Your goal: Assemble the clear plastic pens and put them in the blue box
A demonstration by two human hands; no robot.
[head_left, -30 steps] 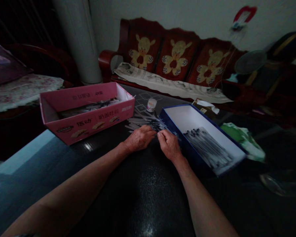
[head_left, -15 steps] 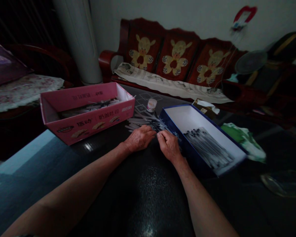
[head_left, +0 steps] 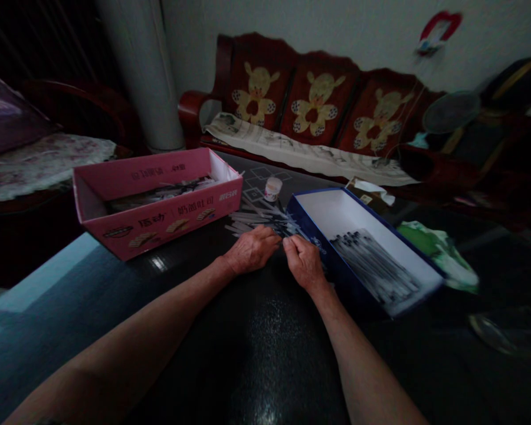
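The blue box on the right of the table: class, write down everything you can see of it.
The blue box is a shallow, open rectangular tray, seemingly cardboard, dark blue outside and white inside. It lies on the dark table, set at a slant, with no lid. A bundle of thin dark-tipped sticks lies along its nearer half; the far half is bare. The right hand sits by its long left wall; whether they touch cannot be told.

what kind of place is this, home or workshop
Probably a home living room: a carved wooden sofa with yellow animal cushions, newspaper on its seat, and a dark table holding a pink box.
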